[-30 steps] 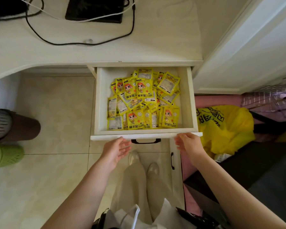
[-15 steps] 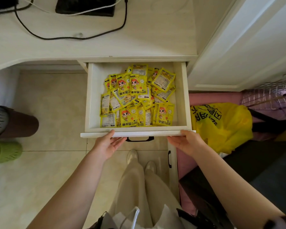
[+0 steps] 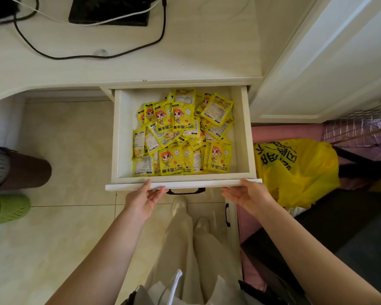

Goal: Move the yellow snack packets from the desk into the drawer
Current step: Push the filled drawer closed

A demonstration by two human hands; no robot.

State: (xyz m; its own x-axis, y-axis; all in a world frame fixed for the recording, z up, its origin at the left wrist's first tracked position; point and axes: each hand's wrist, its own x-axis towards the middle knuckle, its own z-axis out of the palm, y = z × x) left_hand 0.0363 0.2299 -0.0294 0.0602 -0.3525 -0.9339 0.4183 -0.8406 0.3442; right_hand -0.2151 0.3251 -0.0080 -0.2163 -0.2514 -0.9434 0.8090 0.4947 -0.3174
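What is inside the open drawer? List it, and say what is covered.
The drawer holds a loose heap of yellow packets, overlapping, some face up, some showing printed backs. Bare floor shows along its sides. Lower packets and the floor beneath them are covered.

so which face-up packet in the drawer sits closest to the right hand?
The cartoon-face packet in the front right corner of the pile, nearest the right hand. The other face-up front one lies further left.

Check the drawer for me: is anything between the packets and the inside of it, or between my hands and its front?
Nothing visible. The drawer is pulled out, and the yellow packets already lie inside it. The left hand and right hand touch its front edge directly.
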